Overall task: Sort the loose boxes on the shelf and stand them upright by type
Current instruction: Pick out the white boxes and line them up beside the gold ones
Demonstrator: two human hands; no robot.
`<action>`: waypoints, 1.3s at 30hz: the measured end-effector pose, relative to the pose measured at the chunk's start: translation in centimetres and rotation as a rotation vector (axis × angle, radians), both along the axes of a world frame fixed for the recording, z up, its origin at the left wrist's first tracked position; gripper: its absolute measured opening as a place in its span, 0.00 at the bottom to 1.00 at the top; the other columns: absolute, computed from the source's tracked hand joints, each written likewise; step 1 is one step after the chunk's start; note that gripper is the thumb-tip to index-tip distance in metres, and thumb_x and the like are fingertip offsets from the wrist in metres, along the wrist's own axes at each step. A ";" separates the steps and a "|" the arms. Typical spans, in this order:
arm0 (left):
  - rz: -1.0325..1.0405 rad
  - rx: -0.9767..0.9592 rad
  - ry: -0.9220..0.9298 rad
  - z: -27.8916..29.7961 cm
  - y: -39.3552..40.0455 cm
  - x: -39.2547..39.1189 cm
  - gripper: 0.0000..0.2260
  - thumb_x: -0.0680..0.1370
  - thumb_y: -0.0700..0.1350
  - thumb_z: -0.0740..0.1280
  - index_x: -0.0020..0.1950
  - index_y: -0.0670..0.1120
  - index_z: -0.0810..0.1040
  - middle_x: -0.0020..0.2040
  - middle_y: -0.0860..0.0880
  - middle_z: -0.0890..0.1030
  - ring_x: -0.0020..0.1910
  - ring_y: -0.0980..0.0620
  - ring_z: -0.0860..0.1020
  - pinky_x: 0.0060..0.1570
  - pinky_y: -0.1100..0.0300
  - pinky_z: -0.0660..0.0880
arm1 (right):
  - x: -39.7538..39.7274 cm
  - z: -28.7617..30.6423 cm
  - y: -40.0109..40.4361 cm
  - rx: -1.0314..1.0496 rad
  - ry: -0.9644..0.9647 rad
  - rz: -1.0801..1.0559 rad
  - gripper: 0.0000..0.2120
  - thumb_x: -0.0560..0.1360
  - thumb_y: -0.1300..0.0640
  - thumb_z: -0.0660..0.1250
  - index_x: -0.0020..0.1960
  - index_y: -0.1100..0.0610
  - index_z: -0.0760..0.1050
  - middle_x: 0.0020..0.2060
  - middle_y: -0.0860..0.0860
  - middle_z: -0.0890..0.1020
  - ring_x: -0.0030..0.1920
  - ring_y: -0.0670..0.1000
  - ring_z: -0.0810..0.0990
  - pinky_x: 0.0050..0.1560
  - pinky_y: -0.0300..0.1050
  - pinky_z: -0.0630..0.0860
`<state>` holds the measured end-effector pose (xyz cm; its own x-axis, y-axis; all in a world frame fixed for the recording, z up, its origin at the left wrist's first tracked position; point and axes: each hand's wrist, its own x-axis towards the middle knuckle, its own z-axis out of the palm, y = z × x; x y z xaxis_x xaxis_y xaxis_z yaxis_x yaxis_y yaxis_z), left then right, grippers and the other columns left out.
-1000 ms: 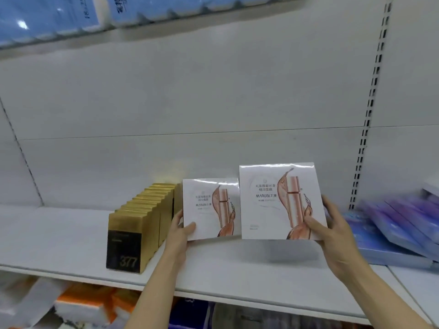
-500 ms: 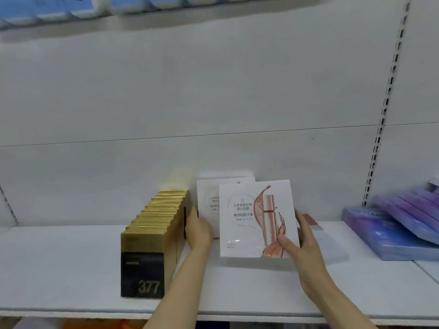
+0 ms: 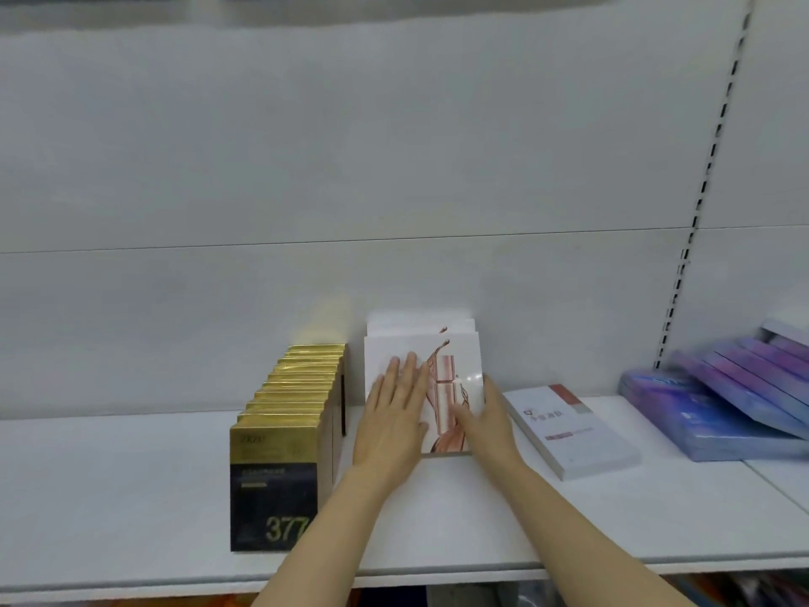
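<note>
Two or three white boxes with a rose-gold bottle print stand upright, one behind the other, at the middle of the white shelf. My left hand lies flat with straight fingers on the front box's face. My right hand holds that box at its right edge, thumb on the front. A row of several gold-and-black boxes stands upright just left of them. One white flat box with a red corner lies on the shelf to the right.
A slanted pile of purple-blue boxes lies at the far right beside a slotted upright. The shelf's back wall is plain white. Goods on a lower shelf show below the front edge.
The box my right hand carried now stands in front of the other white box. My left hand went from that box's left edge to the front face.
</note>
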<state>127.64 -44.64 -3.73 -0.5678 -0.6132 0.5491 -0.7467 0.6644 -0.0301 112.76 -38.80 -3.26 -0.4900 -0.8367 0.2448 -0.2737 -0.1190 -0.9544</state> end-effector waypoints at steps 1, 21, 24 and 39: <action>0.015 -0.036 -0.006 -0.1 -0.4 0.0 0.39 0.75 0.50 0.71 0.80 0.43 0.54 0.81 0.43 0.51 0.79 0.41 0.51 0.75 0.49 0.52 | -0.2 0.4 -0.2 0.017 -0.020 0.023 0.25 0.74 0.62 0.66 0.68 0.48 0.67 0.54 0.42 0.79 0.53 0.40 0.78 0.47 0.33 0.75; 0.144 0.031 -0.078 1.1 0.1 0.7 0.41 0.80 0.52 0.63 0.79 0.47 0.35 0.79 0.46 0.34 0.78 0.44 0.34 0.77 0.51 0.41 | 0.2 1.2 -2.3 0.116 -0.007 0.092 0.22 0.77 0.64 0.61 0.69 0.50 0.65 0.56 0.45 0.78 0.55 0.45 0.77 0.50 0.36 0.73; 0.136 0.077 -0.080 1.5 0.5 0.7 0.41 0.80 0.52 0.63 0.77 0.49 0.32 0.79 0.47 0.34 0.79 0.45 0.36 0.77 0.50 0.42 | 0.1 1.8 -1.5 0.139 0.132 0.064 0.20 0.77 0.62 0.63 0.67 0.53 0.67 0.57 0.48 0.79 0.58 0.49 0.77 0.55 0.43 0.75; -0.064 -0.013 -0.086 3.8 7.4 -5.7 0.32 0.81 0.53 0.64 0.80 0.42 0.56 0.80 0.42 0.54 0.79 0.43 0.53 0.76 0.48 0.47 | -6.7 4.1 12.2 0.164 1.031 -0.345 0.25 0.78 0.51 0.65 0.72 0.58 0.66 0.67 0.53 0.74 0.66 0.55 0.72 0.64 0.47 0.67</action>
